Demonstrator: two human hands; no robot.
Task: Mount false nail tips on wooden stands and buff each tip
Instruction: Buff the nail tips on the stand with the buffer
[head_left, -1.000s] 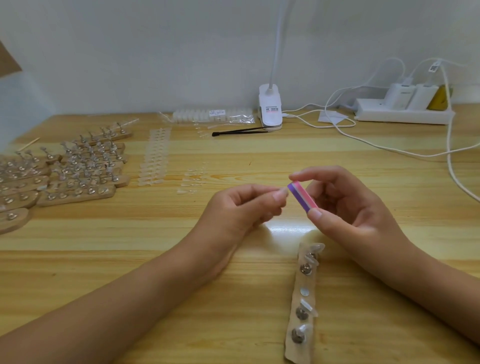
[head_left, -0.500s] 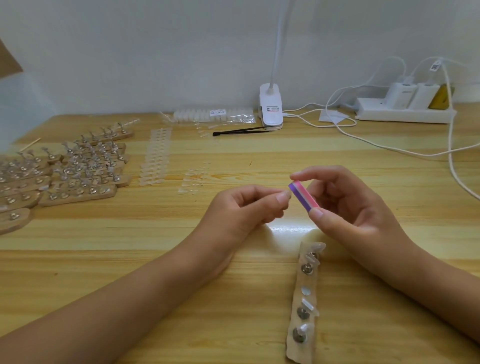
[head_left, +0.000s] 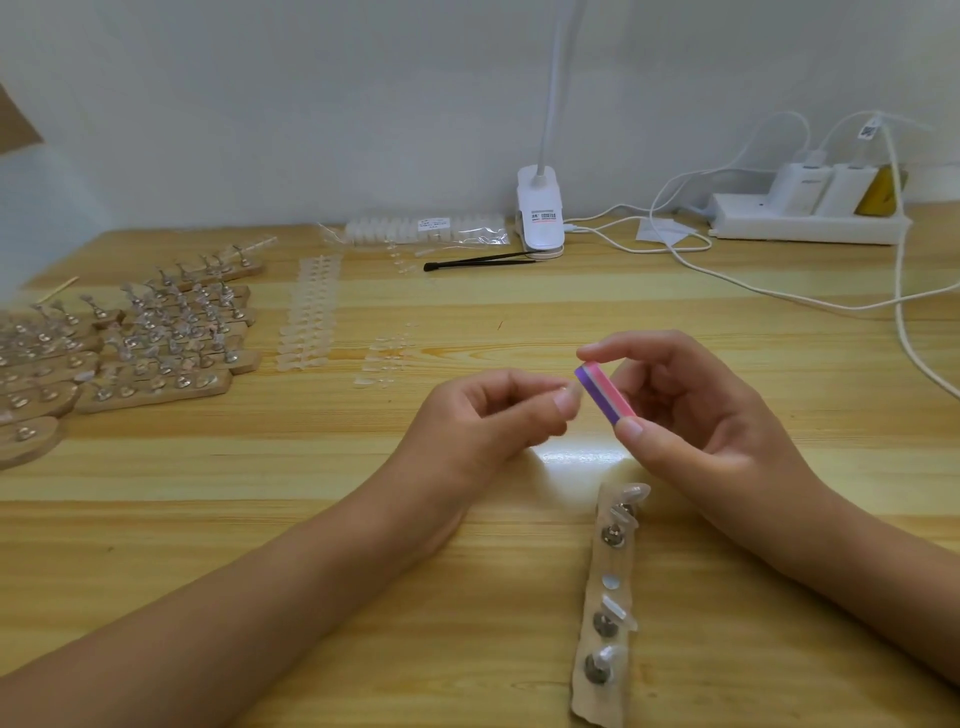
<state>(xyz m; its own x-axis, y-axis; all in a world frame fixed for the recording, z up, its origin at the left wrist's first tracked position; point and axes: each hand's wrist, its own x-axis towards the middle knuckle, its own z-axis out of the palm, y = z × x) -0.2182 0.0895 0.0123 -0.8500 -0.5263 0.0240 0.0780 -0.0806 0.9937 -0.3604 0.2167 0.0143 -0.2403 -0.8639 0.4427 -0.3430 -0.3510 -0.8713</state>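
Right hand (head_left: 691, 415) grips the pink-purple buffer block (head_left: 605, 392). Left hand (head_left: 488, 421) pinches thumb to forefinger beside its end; contents indiscernible. Wooden stand (head_left: 605, 597) lies at 6 o'clock, filled stands (head_left: 156, 353) at 9, white cable (head_left: 904, 322) at 3. Counter (head_left: 260, 519) offers room at 8 o'clock.

Glossy wooden table (head_left: 260, 519), clear plastic tips (head_left: 618, 610), wooden stand (head_left: 597, 696).

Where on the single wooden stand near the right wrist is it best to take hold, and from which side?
Probably pinch the wooden stand by its two long edges near the middle, coming from above. It lies flat on the table as a narrow strip, and nail tips and metal holders fill its top face.
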